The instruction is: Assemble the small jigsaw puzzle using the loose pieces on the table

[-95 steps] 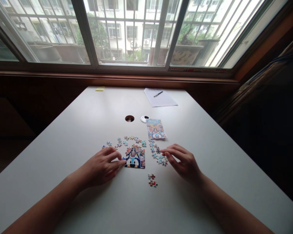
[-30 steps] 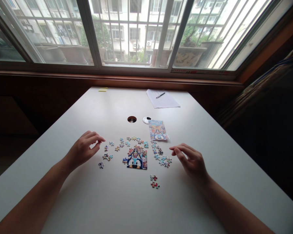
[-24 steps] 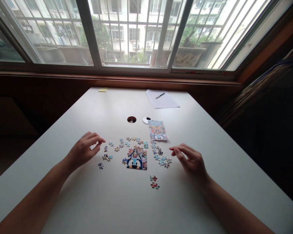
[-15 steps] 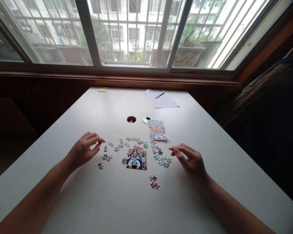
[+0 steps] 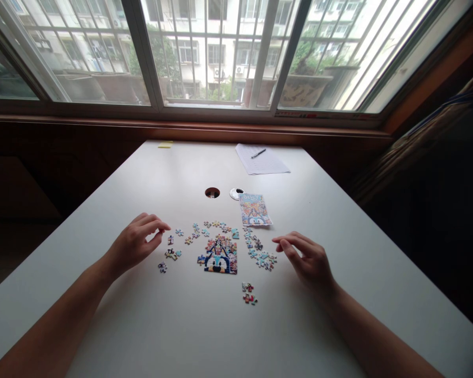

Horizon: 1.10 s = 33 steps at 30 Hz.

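Observation:
A partly joined jigsaw puzzle point(image 5: 219, 257) lies flat on the white table, showing a blue dog-like face below a crowd of small colourful figures. My left hand point(image 5: 136, 242) hovers left of it, thumb and fingers slightly apart, with nothing visible in them. Closest to its fingertips are loose puzzle pieces point(image 5: 171, 240). On the other side, my right hand point(image 5: 306, 260) is held beside a cluster of light blue puzzle pieces point(image 5: 262, 260), fingers loosely stretched and apparently without a piece. More loose pieces point(image 5: 216, 224) form an arc above the joined part, and a few red-toned pieces point(image 5: 249, 298) lie nearer to me.
A picture card point(image 5: 255, 210) of the puzzle lies behind the right-hand pieces, touching a round cover point(image 5: 236, 194). Left of that is a cable hole point(image 5: 212, 193). Farther back are paper sheets point(image 5: 264, 165), a pen point(image 5: 258, 154) and yellow slips point(image 5: 165, 145) before the window.

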Available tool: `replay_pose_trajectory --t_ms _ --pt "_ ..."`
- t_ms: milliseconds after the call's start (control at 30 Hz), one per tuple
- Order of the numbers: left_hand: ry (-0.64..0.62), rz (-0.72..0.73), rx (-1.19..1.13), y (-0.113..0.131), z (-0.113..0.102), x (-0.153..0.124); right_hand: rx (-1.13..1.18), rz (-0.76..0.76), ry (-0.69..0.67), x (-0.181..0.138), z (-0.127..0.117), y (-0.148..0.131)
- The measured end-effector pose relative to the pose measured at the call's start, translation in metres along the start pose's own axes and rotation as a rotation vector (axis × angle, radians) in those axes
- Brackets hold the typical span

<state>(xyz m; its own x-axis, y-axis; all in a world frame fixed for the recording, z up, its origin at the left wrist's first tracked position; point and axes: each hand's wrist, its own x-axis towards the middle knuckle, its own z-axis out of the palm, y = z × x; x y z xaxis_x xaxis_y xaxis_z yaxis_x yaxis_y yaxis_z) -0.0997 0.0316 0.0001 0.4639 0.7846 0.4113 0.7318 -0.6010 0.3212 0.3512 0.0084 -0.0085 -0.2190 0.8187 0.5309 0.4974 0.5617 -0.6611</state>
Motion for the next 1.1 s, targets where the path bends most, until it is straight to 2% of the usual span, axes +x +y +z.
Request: replay_pose_trajectory --t_ms 1100 --pt "-0.016 -0.006 -0.001 -0.0016 0.0013 -0.0004 -0.004 -0.005 -0.012 0.0007 0.0013 -0.0009"
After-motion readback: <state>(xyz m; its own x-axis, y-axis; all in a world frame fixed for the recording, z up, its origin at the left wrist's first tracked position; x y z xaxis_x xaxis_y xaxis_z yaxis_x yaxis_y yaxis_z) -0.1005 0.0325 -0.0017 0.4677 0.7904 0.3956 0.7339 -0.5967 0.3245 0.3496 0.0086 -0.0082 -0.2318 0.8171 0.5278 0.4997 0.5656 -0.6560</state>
